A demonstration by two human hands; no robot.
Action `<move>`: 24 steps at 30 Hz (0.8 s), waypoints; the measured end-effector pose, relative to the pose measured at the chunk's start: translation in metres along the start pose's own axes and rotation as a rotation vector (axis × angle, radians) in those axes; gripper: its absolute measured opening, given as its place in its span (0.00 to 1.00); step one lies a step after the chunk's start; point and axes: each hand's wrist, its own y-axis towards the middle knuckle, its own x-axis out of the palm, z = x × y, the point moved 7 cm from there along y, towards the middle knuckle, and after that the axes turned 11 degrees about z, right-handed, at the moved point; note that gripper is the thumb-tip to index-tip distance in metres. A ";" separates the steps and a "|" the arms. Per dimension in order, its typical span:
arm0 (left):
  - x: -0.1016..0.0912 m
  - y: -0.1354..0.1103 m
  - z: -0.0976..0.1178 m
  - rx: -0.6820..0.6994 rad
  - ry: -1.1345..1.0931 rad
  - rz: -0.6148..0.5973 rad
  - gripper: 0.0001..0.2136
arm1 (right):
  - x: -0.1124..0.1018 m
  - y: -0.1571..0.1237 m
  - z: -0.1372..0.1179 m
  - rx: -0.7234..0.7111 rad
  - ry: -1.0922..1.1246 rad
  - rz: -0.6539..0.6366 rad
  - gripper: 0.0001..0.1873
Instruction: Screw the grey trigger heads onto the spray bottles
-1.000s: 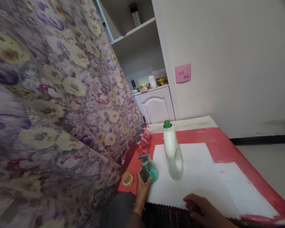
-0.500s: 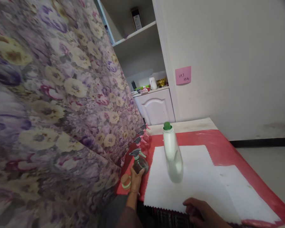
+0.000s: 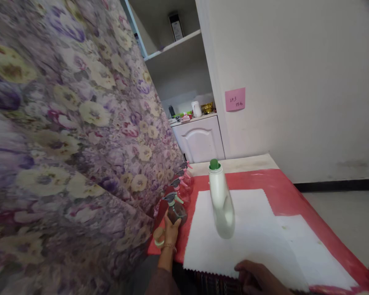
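Note:
My left hand is wrapped round the lower body of a clear spray bottle with a grey and pale green trigger head. It stands upright at the table's left side; the palm hides part of it. Beside my wrist sits a small round cup or lid, tan and pale green. A tall pale green detergent bottle with a built-in handle and a green piece in its mouth stands on a white cloth. At the cloth's front edge my right hand rests with loosely bent fingers, holding nothing visible.
Several spray bottles with pink triggers line the left edge behind the held one. A floral curtain hangs close on the left. Red covering lies over the table. Behind are a white cabinet and a wall with a pink note.
My left hand and the spray bottle have shifted slightly left. The whole view has also moved a little. My right hand and the detergent bottle stay about where they were.

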 end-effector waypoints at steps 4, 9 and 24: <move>-0.001 0.005 -0.001 0.014 0.020 0.006 0.34 | 0.006 0.001 0.013 -0.001 0.024 0.001 0.26; -0.001 0.006 -0.003 0.044 0.045 0.032 0.35 | 0.013 0.001 0.020 0.001 0.060 0.003 0.25; 0.006 -0.007 -0.006 0.083 0.140 0.056 0.31 | 0.018 -0.003 0.003 0.062 0.010 0.029 0.23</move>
